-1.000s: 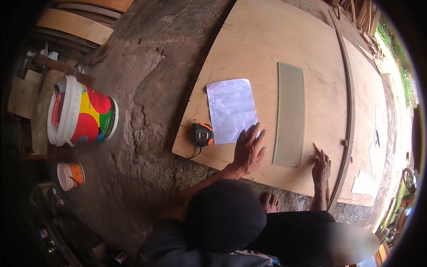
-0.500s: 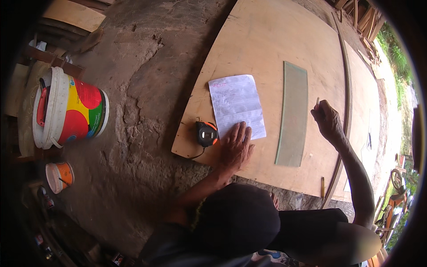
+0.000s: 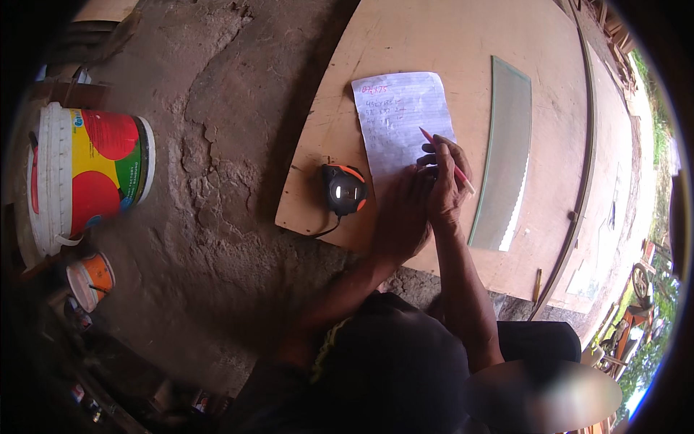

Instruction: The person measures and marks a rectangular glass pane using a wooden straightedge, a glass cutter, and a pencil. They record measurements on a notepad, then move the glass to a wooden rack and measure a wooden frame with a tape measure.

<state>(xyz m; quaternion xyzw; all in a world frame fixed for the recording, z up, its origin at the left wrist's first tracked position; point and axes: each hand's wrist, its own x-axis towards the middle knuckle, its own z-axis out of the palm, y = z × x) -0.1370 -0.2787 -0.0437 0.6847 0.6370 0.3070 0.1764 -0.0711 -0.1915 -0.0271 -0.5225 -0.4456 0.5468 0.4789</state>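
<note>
A lined sheet of paper [image 3: 401, 108] with handwriting lies on the plywood board [image 3: 318, 195]. My left hand [image 3: 401, 217] rests flat on its lower part, fingers out and partly hidden behind the other hand. My right hand [image 3: 450, 177] is over the sheet's lower right, its fingers closed around a red pencil [image 3: 461, 176]. The pencil's dark tip points up and left above the paper; whether it touches cannot be told. To the left of the left hand sits a black and orange tape measure [image 3: 345, 189]. A narrow glass strip [image 3: 502, 152] lies to the right of the paper.
A long thin strip [image 3: 584, 159] runs along the board further right, with a short yellowish stick [image 3: 537, 285] near its lower end. On the rough ground at left stand a large colourful paint bucket [image 3: 97, 173] and a small orange and white tub [image 3: 92, 281].
My right hand has come left across the glass strip to the paper, bringing the pencil beside my left hand. The left hand stays on the sheet. The whole view has shifted a little.
</note>
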